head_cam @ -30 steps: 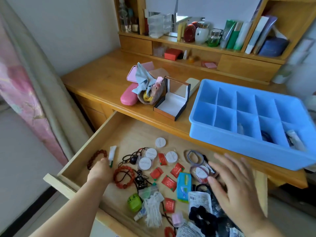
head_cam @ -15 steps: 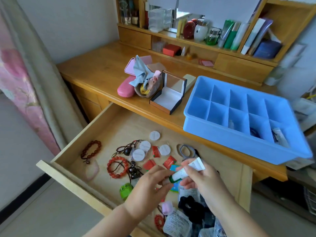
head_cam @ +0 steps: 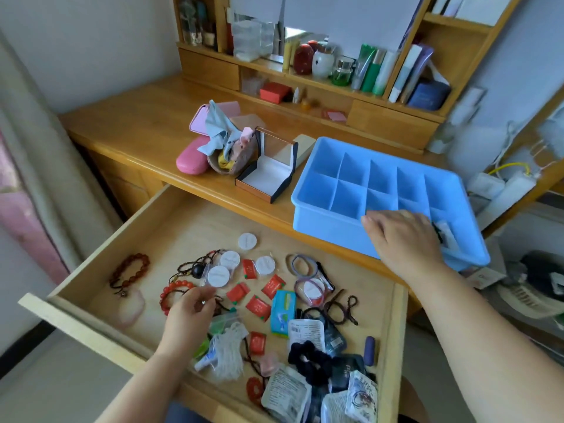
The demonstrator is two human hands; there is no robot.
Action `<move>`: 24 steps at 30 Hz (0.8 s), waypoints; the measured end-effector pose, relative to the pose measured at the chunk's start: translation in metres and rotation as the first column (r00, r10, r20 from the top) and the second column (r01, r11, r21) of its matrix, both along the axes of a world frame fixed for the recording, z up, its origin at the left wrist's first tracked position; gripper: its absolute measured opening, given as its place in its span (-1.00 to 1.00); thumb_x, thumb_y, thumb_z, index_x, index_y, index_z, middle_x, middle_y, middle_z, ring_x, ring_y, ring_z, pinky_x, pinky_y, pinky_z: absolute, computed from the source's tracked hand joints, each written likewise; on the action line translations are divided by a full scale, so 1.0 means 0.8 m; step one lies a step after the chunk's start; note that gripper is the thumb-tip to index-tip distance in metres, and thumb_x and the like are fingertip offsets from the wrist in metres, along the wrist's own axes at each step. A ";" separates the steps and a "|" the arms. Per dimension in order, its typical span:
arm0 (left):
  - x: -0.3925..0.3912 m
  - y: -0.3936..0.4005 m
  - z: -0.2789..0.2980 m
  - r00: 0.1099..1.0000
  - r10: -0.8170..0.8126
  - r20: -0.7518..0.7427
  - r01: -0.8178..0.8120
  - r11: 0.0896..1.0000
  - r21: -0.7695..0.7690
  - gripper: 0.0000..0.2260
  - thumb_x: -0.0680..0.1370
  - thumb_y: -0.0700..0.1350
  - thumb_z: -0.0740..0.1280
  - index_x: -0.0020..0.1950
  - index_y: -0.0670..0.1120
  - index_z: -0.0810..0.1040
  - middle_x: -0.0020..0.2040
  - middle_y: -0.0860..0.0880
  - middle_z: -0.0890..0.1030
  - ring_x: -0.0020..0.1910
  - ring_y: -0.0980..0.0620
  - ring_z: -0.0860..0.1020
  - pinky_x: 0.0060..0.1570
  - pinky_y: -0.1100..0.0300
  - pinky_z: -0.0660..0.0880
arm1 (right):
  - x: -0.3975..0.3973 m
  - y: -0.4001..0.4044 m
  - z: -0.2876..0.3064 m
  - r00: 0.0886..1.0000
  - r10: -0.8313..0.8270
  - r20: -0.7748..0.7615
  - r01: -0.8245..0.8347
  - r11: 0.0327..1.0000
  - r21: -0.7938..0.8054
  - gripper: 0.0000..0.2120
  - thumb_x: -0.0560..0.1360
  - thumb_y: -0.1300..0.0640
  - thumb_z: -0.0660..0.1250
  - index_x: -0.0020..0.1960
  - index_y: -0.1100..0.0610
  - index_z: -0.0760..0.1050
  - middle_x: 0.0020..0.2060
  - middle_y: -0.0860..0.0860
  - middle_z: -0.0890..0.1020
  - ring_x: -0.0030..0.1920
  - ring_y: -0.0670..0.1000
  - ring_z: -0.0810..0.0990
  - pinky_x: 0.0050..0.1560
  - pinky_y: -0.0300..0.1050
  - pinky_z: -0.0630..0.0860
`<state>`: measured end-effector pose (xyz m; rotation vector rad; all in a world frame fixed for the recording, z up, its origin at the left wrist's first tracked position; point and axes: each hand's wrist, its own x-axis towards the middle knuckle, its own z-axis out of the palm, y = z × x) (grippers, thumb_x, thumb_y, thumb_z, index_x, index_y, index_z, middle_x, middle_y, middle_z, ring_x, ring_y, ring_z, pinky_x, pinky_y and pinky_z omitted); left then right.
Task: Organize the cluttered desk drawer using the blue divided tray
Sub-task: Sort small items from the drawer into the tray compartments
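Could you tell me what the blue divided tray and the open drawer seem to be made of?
The blue divided tray looks like moulded plastic: uniform colour, smooth matte walls, rounded rim. The drawer looks like pale, unpainted wood, possibly plywood, with faint grain on its floor.

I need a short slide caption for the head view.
Right hand over the blue divided tray; left hand reaching into the cluttered drawer.

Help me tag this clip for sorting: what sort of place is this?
Most likely a bedroom or home dressing desk. A wooden desk carries a hutch shelf of cosmetic bottles and tubes, and its open drawer holds bracelets, hair ties and sachets.
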<state>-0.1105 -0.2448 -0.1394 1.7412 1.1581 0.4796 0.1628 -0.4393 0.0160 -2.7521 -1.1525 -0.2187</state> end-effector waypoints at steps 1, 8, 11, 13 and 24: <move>0.001 -0.002 0.002 0.999 -0.023 -0.026 0.023 0.999 0.025 -0.81 0.53 -0.21 0.30 0.10 -0.02 0.60 -0.04 0.08 0.60 -0.04 0.08 0.56 -0.06 0.18 0.44 | 0.000 0.001 -0.001 0.999 -0.028 0.016 0.029 0.997 -0.066 -0.45 0.56 -0.20 -0.19 0.08 -0.01 0.52 0.16 0.01 0.56 0.27 0.10 0.42 0.28 0.11 0.21; 0.012 -0.054 0.013 0.648 -0.704 -0.290 0.760 0.573 0.307 -0.74 0.46 -0.07 0.37 0.14 0.05 0.60 0.09 0.08 0.55 0.10 0.10 0.51 0.14 0.18 0.44 | -0.072 -0.041 -0.068 0.918 0.299 0.261 -0.366 0.893 0.264 -0.76 0.53 0.02 0.22 0.07 0.11 0.56 0.10 0.03 0.58 0.12 0.10 0.51 0.22 0.04 0.34; 0.030 -0.090 -0.001 0.385 -0.807 -0.448 0.922 0.313 0.227 -0.59 0.46 0.10 0.34 0.30 0.13 0.48 0.30 0.04 0.42 0.28 0.07 0.36 0.29 0.16 0.30 | -0.106 -0.064 -0.124 0.941 0.249 -0.228 -0.226 0.966 0.122 -0.77 0.53 0.06 0.28 0.16 0.03 0.57 0.17 -0.07 0.58 0.16 0.01 0.55 0.18 -0.13 0.41; 0.041 -0.107 -0.012 0.275 -0.767 -0.580 0.961 0.218 0.168 -0.54 0.45 0.16 0.35 0.33 0.16 0.43 0.39 0.01 0.30 0.37 0.03 0.25 0.38 0.11 0.19 | -0.116 -0.082 -0.154 0.875 0.110 -0.472 -0.165 0.983 -0.076 -0.60 0.54 -0.07 0.24 0.38 -0.12 0.38 0.40 -0.12 0.37 0.32 -0.06 0.42 0.25 -0.17 0.38; 0.033 -0.039 -0.018 0.573 -0.508 -0.644 0.777 0.586 0.229 -0.72 0.56 -0.16 0.22 0.28 -0.05 0.47 0.28 -0.07 0.39 0.24 -0.07 0.43 0.18 0.13 0.43 | -0.169 -0.070 -0.202 0.900 0.200 -0.387 -0.320 0.906 -0.276 -0.56 0.55 0.05 0.17 0.42 -0.14 0.30 0.55 0.03 -0.04 0.47 0.07 0.05 0.47 0.04 -0.10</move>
